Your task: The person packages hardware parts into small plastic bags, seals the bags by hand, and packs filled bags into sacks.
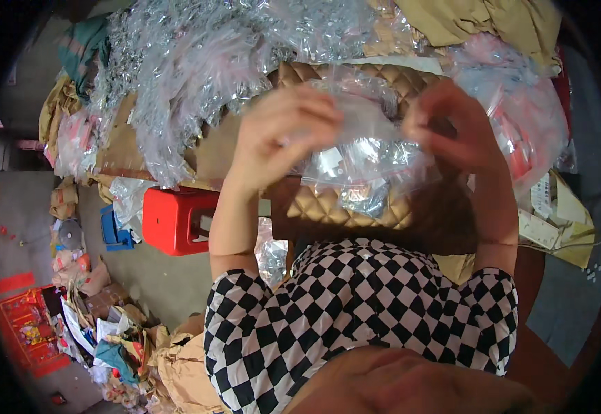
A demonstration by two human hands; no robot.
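Observation:
A clear plastic bag (368, 123) stretches between my two hands above the padded work surface. My left hand (290, 131) is curled at the bag's left edge, thumb and fingers closing on it, slightly blurred. At the opposite edge, my right hand (452, 127) pinches with thumb and forefinger bent into a ring. Below them lies another clear bag (376, 162) with shiny silvery contents, too glary to make out. A smaller silvery packet (364, 199) rests nearer to me on the brown quilted pad (321, 207).
A large heap of clear bags (197, 83) covers the table's left and back. Bags with red and pink parts (521, 117) sit at the right, below brown cloth (486, 21). A red stool (176, 219) stands left on the floor. A white power strip (540, 228) lies at right.

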